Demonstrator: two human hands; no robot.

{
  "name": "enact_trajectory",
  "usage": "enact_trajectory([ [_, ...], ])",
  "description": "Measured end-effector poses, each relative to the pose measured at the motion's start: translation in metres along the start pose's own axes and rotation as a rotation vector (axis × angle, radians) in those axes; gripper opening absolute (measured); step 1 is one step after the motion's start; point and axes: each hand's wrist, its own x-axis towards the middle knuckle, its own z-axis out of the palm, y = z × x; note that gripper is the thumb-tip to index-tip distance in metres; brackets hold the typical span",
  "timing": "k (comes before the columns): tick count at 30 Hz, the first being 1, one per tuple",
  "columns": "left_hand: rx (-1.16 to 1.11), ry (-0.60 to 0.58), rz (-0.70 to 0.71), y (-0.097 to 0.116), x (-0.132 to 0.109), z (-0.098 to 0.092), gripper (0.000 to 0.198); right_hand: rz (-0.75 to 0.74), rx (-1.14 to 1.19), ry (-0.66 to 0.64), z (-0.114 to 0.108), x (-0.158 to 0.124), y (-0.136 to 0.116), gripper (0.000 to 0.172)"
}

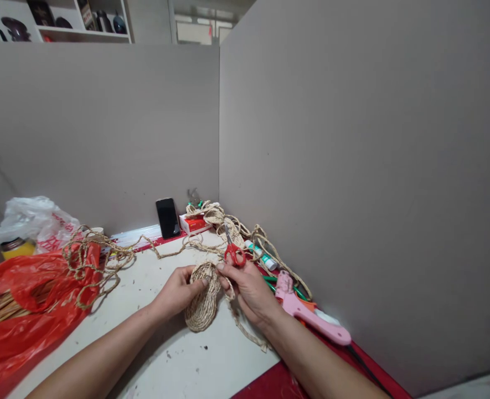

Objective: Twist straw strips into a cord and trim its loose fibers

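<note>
My left hand (178, 291) grips the left edge of an oval coil of woven straw rope (203, 302) that rests on the white tabletop (174, 354). My right hand (251, 291) pinches the coil's upper right edge and has red-handled scissors (233, 249) hooked on its fingers, blades pointing up and away. Loose straw rope (103, 257) trails from the coil across the table to the left and into the corner.
A red plastic bag (24, 310) lies at the left, with a white bag (37, 221) behind it. A pink glue gun (307, 310) lies to the right of my hand. A black phone (168, 218), a red box (195, 224) and a glue tube (263, 257) sit near the corner. Grey partition walls close in the back and right.
</note>
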Motion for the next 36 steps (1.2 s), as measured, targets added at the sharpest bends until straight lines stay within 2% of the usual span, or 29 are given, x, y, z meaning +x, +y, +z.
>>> enact_trajectory([
  [7,0.061,0.079,0.111,0.007,-0.001,0.004,0.031,0.123,-0.027,-0.077,0.002,-0.004,0.001,0.030],
  [11,0.009,-0.011,0.117,0.008,-0.004,0.005,0.033,0.148,-0.038,-0.082,0.002,-0.005,-0.001,0.030],
  [13,0.022,-0.018,0.142,0.008,-0.005,0.005,0.033,0.134,-0.057,-0.091,0.002,-0.004,-0.002,0.029],
  [16,0.018,0.056,0.134,0.007,-0.005,0.005,0.032,0.067,-0.121,-0.124,0.004,-0.005,0.001,0.026],
  [21,-0.110,0.213,0.086,0.009,-0.003,0.002,0.031,-0.152,-0.343,-0.154,0.008,-0.014,0.002,0.015],
  [24,-0.195,0.279,0.069,0.009,0.001,-0.004,0.030,-0.138,-0.403,-0.165,0.008,-0.018,-0.002,0.015],
  [27,-0.257,0.292,0.041,0.007,0.007,-0.012,0.029,-0.134,-0.387,-0.120,0.004,-0.016,-0.008,0.024],
  [30,-0.335,0.316,0.021,0.006,0.013,-0.022,0.028,-0.174,-0.374,0.014,-0.004,-0.007,-0.009,0.027],
  [32,-0.388,0.352,0.018,0.006,0.017,-0.030,0.027,-0.149,-0.359,0.075,-0.008,-0.001,-0.004,0.027],
  [36,-0.467,0.414,0.004,0.007,0.021,-0.039,0.023,-0.101,-0.343,0.070,-0.009,0.007,0.012,0.030],
])
